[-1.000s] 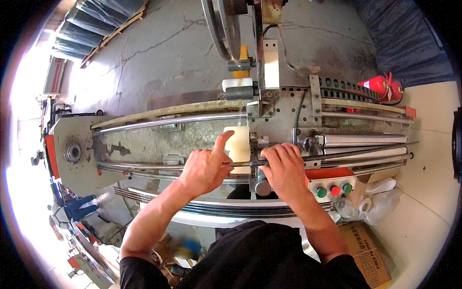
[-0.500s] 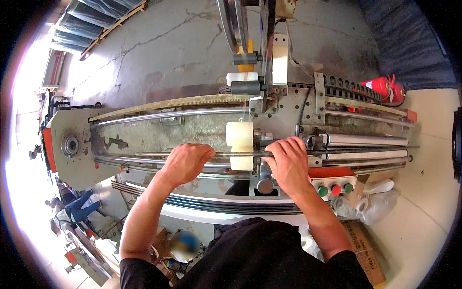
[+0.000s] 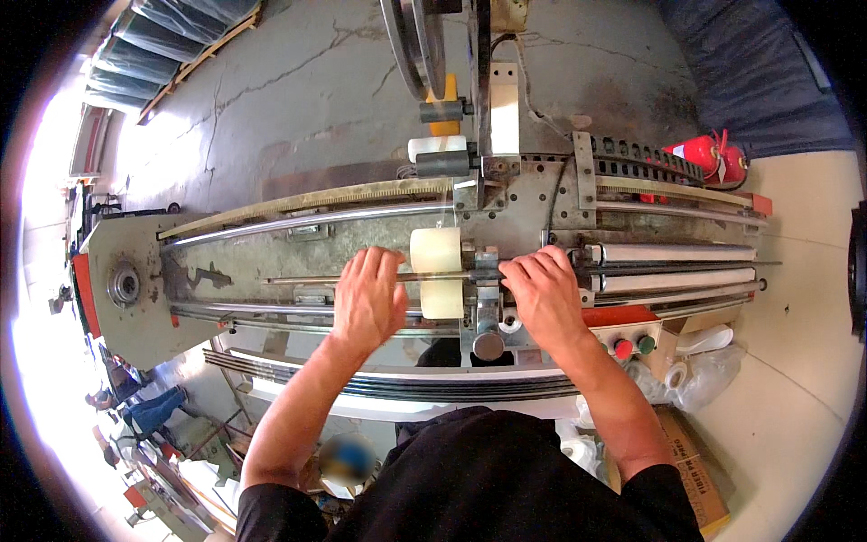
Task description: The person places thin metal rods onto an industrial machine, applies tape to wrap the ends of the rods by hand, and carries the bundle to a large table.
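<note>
Seen from above, a pair of cream rollers [image 3: 436, 249] sits near the middle of a long metal machine, and everything here is placed from that pair. Well to its left stands the machine's grey end housing [image 3: 124, 285] with a round metal hub, and nearer the wearer on that side a person in blue trousers [image 3: 155, 411] is partly visible. A long thin rod [image 3: 307, 280], brownish at its left end, starts well left of the rollers, runs between them and carries on as a dark length far to their right. The left hand [image 3: 366, 300] is just left of the rollers, over the rod, fingers loosely bent and thumb apart from the forefinger; whether it grips the rod cannot be told. On the wearer's side of the rollers lies a bundle of dark strips [image 3: 397, 384]. Just right of the rollers is a metal clamp post with a round knob [image 3: 489, 346]. Beyond it, the right hand [image 3: 545, 287] has its fingers curled and nearly closed, thumb and forefinger pinching the rod. Further right of the rollers are a red-topped control box [image 3: 623, 315], two silver tubes [image 3: 673, 253] and, on the far side, red fire extinguishers [image 3: 709, 158].
</note>
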`<state>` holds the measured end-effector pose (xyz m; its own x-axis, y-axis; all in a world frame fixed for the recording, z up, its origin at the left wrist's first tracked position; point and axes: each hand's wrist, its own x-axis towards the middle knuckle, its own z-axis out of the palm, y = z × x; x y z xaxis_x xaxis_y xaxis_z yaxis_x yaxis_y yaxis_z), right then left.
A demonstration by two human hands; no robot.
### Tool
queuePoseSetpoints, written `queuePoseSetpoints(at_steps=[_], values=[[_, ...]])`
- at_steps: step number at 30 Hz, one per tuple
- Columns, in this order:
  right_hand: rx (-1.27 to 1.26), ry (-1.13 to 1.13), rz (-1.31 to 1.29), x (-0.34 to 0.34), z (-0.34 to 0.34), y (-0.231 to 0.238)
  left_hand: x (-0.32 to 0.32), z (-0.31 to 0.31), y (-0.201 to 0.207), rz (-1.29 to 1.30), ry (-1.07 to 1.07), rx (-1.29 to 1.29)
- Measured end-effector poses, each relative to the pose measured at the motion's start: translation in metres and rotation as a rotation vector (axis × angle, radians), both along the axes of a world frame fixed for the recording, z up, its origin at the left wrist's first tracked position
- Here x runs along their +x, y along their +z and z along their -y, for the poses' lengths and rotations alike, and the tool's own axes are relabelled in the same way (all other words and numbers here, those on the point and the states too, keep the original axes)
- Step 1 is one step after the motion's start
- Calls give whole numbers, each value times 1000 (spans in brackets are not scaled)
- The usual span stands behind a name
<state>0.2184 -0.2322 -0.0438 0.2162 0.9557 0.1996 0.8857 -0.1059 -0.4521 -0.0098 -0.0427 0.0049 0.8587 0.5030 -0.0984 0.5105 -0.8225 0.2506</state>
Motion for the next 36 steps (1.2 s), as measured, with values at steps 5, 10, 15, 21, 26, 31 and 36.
queuePoseSetpoints(at_steps=[5,10,15,21,26,31,36], values=[[13,-59,77,-7,-4,-2,-2,43,-7,-23,-204,43],[152,-214,1,-17,28,14,-5,51,-35,-129,-193,89],[285,-547,-63,-9,152,23,-4,56,-38,-119,-162,100],[-123,-872,301,15,294,-47,-4,55,-34,-76,-176,117],[-445,-767,181,15,278,-36,-14,53,-41,-35,-197,143],[-122,-563,104,-12,225,-12,-12,53,-38,-46,-209,159],[79,-257,-216,-83,173,-10,-11,52,-37,-36,-234,179]])
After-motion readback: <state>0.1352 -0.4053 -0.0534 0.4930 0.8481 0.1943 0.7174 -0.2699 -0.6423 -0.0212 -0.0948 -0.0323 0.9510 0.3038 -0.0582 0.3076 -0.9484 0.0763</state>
